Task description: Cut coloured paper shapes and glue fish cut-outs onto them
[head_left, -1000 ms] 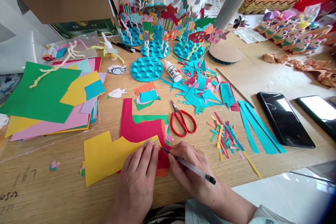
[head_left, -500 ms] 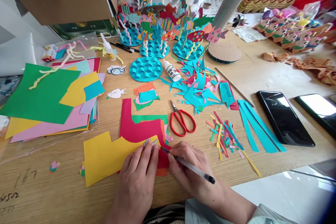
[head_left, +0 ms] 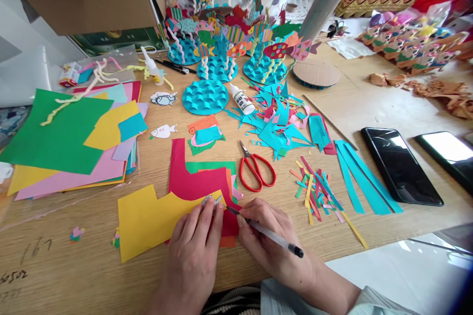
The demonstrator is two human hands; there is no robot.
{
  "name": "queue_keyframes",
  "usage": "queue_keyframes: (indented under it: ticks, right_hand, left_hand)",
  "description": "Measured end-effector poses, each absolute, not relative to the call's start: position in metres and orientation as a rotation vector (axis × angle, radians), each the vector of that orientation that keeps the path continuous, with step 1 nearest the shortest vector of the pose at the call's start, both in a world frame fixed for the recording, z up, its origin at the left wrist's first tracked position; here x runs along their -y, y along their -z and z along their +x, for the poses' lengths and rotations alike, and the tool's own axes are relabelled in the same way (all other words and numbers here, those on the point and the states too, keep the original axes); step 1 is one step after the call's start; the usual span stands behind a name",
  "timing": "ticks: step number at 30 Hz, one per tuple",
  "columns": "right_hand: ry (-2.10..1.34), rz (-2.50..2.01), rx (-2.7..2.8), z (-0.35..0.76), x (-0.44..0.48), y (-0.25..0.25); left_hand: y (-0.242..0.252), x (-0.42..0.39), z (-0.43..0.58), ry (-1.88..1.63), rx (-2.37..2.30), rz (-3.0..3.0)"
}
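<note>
My left hand [head_left: 201,241] lies flat over the yellow paper [head_left: 142,221], its fingers stretched out and pressing a small white paper cutout [head_left: 208,200] with dark outlines onto it. Most of that cutout is hidden under the fingertips. Gripped in my right hand [head_left: 268,236] is a black-capped pen [head_left: 275,238], its tip touching the yellow paper's right end beside the cutout. Beneath the yellow sheet is dark red paper [head_left: 195,178], with green, orange and pink pieces under it. Red-handled scissors [head_left: 256,167] rest just beyond my right hand.
Blue paper scraps [head_left: 277,123] and thin coloured strips [head_left: 314,192] lie to the right, near a black phone [head_left: 401,167]. A coloured paper stack [head_left: 59,133] sits left. Ahead are a glue bottle [head_left: 242,99], a blue scalloped disc [head_left: 205,97] and fish decorations on blue bases [head_left: 217,69].
</note>
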State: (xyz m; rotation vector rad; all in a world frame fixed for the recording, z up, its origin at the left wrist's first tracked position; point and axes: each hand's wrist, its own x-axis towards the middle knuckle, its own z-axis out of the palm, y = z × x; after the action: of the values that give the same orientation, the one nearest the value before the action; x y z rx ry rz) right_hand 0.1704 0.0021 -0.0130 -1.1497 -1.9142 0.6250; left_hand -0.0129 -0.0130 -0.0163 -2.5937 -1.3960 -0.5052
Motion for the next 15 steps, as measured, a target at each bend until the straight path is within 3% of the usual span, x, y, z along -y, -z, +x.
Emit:
queue_keyframes:
  ticks: [15]
  right_hand:
    - [-0.530,-1.243,1.895,0.1687,-0.0045,0.0094]
  left_hand:
    - [0.0187,0.0141,-0.0139,0.518,1.390,-2.575]
